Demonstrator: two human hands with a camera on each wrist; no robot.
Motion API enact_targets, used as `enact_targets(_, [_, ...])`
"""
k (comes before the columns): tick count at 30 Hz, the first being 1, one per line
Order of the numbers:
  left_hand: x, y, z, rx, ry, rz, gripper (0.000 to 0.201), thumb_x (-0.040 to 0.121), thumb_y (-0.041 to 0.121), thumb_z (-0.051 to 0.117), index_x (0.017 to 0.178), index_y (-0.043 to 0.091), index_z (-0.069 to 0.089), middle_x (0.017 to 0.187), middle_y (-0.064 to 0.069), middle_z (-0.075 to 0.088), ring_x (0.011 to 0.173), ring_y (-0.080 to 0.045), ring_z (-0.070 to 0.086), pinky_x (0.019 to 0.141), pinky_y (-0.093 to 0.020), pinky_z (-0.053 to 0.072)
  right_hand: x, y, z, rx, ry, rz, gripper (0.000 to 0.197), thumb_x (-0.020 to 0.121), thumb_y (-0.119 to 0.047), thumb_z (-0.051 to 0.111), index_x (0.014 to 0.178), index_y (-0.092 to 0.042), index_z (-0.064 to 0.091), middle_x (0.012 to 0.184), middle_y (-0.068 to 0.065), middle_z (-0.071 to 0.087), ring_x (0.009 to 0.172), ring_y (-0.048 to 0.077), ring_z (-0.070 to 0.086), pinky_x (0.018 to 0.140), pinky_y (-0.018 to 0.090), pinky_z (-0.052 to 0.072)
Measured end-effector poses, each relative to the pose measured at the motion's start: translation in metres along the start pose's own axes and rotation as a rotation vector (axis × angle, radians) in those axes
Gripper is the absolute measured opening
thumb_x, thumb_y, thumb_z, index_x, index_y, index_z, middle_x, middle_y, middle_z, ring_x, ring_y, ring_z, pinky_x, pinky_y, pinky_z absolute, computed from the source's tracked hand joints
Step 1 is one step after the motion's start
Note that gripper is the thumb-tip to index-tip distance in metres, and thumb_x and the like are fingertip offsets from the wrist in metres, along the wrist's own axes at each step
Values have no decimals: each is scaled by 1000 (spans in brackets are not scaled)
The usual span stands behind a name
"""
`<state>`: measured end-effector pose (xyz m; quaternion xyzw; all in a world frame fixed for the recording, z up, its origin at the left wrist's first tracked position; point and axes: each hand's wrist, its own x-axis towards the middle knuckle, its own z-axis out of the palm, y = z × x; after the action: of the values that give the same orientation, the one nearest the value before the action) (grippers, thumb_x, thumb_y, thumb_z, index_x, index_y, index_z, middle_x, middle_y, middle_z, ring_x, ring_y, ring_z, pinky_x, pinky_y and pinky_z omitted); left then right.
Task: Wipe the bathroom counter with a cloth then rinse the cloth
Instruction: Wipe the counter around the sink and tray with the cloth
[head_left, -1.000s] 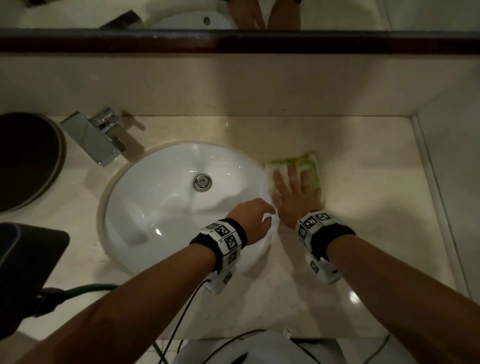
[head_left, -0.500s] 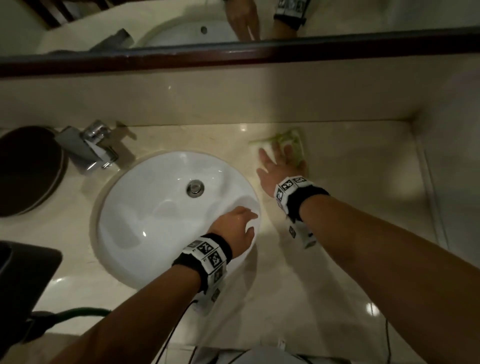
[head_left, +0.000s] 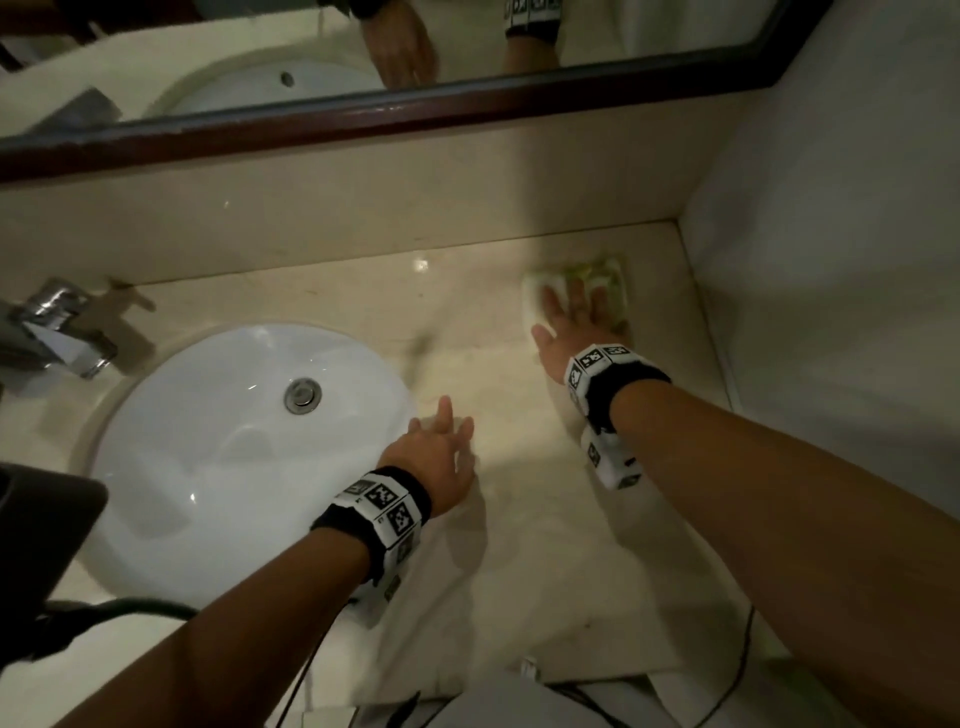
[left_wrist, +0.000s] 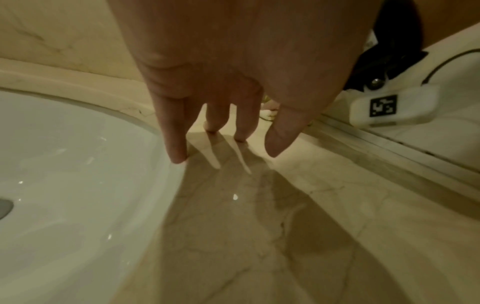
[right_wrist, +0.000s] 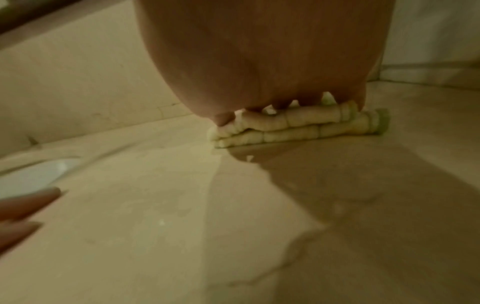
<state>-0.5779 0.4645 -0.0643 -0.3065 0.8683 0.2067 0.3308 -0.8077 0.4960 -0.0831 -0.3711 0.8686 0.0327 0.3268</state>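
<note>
Pressing folded cloth (head_left: 613, 283) flat w/ spread R hand (head_left: 574, 330); L hand (head_left: 434, 457) splayed on counter (head_left: 519, 545).

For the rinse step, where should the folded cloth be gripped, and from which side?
Probably the stacked folded edge of the cloth facing the wrist, pinched from the sink side. The right hand presses flat on top, and the wall corner crowds the far sides, so a thumb can slide under the near layers.

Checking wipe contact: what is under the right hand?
A folded green-and-white cloth, pressed flat on the marble counter by the right hand. The counter beneath the cloth is covered.
</note>
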Motion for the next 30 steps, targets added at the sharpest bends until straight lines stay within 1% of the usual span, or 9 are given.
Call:
enact_targets(4, [-1,3,0,7,-35,-15,58,100,40,26,154,27,7,161,-3,-15,144,-43,13,111,-46,29,-4,-24,8,15,39,35,58,102,-44,20,151,-39,-11,159,-1,-26,147,34,-18,115,63,1])
enact_targets(9, [-3,7,-3,29,-49,-30,63,98,38,32,154,25,5,160,-6,-16,143,-44,14,111,-48,30,-16,-71,31,-37,5,-113,61,101,-45,21,151,-40,-13,158,-1,-29,145,34,-22,113,64,-6])
enact_targets(12, [-4,6,-3,50,-82,-36,72,96,42,39,154,27,0,159,-5,-21,144,-43,13,112,-48,31,-18,-82,40,-63,3,-156,63,100,-49,21,150,-39,-15,156,-2,-32,144,33,-26,112,65,-9])
enact_targets(16, [-5,8,-6,103,-75,-25,74,95,45,39,154,24,0,159,-11,-19,142,-42,23,112,-44,30,-14,-61,34,-74,0,-175,64,97,-57,23,150,-43,-10,158,-11,-28,146,24,-22,117,56,-6])
enact_targets(20, [-8,12,-12,112,-59,-14,71,96,45,36,154,20,4,159,-15,-16,139,-36,31,110,-40,31,-9,-30,23,-46,-8,-123,66,96,-61,24,150,-46,-10,157,-13,-28,148,24,-18,119,51,-6])
enact_targets(23, [-9,13,-13,118,-58,0,70,97,43,35,154,17,4,158,-17,-16,139,-34,32,109,-37,34,-3,10,16,-57,17,-71,68,95,-63,23,150,-45,-12,157,-11,-28,148,27,-18,119,50,-7])
enact_targets(26, [-9,13,-14,123,-78,-1,71,97,44,34,154,18,1,158,-16,-19,142,-31,28,110,-36,32,-3,58,8,-62,47,29,68,95,-62,21,149,-44,-16,157,-8,-30,147,29,-21,117,53,-10])
enact_targets(28, [-10,12,-14,118,-76,0,71,97,44,34,154,19,1,158,-15,-20,142,-31,27,111,-37,32,-8,82,0,-44,57,93,66,98,-58,19,151,-39,-15,158,-4,-28,147,30,-20,117,50,-13])
enact_targets(30, [-10,11,-13,105,-69,0,71,96,45,34,154,20,1,158,-12,-21,143,-31,26,112,-39,32,-14,91,-6,-49,67,119,65,100,-55,18,153,-33,-12,160,0,-24,147,32,-17,116,48,-13])
